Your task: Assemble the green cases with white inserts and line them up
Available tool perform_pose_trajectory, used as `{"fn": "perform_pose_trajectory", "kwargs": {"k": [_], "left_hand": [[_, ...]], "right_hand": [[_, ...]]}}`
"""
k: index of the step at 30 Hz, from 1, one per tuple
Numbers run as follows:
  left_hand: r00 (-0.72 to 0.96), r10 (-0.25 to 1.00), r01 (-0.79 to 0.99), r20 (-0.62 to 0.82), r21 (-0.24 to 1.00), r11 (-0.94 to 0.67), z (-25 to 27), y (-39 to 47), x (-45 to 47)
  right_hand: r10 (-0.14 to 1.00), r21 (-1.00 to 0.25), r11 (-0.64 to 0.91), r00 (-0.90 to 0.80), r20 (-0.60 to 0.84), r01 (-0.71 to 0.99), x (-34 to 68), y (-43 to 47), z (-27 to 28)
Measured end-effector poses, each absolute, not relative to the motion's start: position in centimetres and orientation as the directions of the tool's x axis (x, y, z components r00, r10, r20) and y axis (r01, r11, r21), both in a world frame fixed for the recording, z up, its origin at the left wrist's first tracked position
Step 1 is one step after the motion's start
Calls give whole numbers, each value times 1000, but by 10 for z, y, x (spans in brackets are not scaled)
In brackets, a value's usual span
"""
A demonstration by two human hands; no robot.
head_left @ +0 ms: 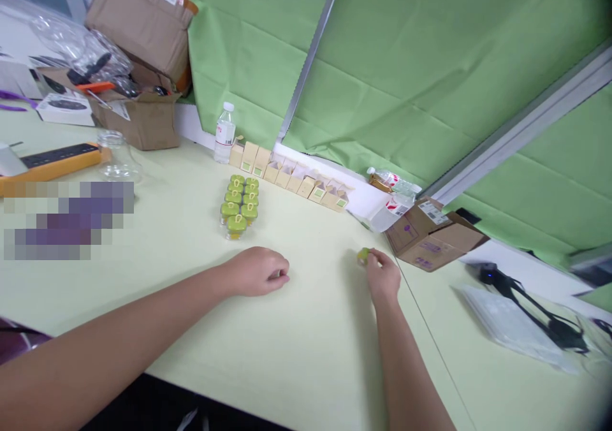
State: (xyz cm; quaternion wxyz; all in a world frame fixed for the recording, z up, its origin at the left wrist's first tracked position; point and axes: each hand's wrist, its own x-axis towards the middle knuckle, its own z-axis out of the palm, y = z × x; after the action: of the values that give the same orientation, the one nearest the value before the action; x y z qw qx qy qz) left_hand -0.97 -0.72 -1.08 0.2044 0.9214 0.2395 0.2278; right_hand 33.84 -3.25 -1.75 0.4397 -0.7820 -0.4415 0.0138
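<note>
My right hand [385, 278] pinches a small jar with a green lid [363, 256] at the right of the pale table, near the seam. My left hand [261, 271] rests curled at the middle of the table, thumb against the fingers; whether anything is inside cannot be seen. Beyond it stand several small clear jars with green lids [237, 224], grouped in two columns. Each lid carries a pale loop-shaped mark. Behind them runs a row of small cream cardboard boxes [285, 175], several with their tops up.
A water bottle [224, 134] stands left of the box row; other bottles [393, 211] lie at its right by a brown carton [433, 234]. Farther right are a plastic bag [511, 329] and black cables. At left are an orange power strip [62, 163], a glass jar [117, 157] and cartons [148, 118].
</note>
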Motion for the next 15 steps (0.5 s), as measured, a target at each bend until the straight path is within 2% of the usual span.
{"fn": "perform_pose_trajectory", "kwargs": {"k": [4, 5, 6, 7, 9, 11, 15], "left_hand": [[684, 637, 372, 356, 581, -724, -8, -4, -9], [671, 651, 367, 356, 603, -708, -8, -4, -8], [667, 658, 359, 350, 624, -694, -8, -5, -8], [673, 659, 349, 335, 642, -682, -9, -5, -7], [704, 646, 323, 295, 677, -661, -11, -6, -7], [732, 626, 293, 267, 707, -644, -12, -7, -6], [731, 639, 303, 240, 725, -619, -11, -8, -4]], "right_hand": [[871, -710, -40, 372, 320, 703, 270, -44, -9], [908, -712, 46, 268, 321, 700, 249, -48, -6], [934, -702, 192, 92, 345, 686, 230, -53, -3], [931, -685, 294, -39, 362, 666, 212, -58, 0], [910, -669, 396, -174, 375, 629, 185, -67, 5], [901, -676, 428, -227, 370, 599, 171, -73, 9], [940, -786, 329, -104, 324, 523, 171, -74, 7]]}}
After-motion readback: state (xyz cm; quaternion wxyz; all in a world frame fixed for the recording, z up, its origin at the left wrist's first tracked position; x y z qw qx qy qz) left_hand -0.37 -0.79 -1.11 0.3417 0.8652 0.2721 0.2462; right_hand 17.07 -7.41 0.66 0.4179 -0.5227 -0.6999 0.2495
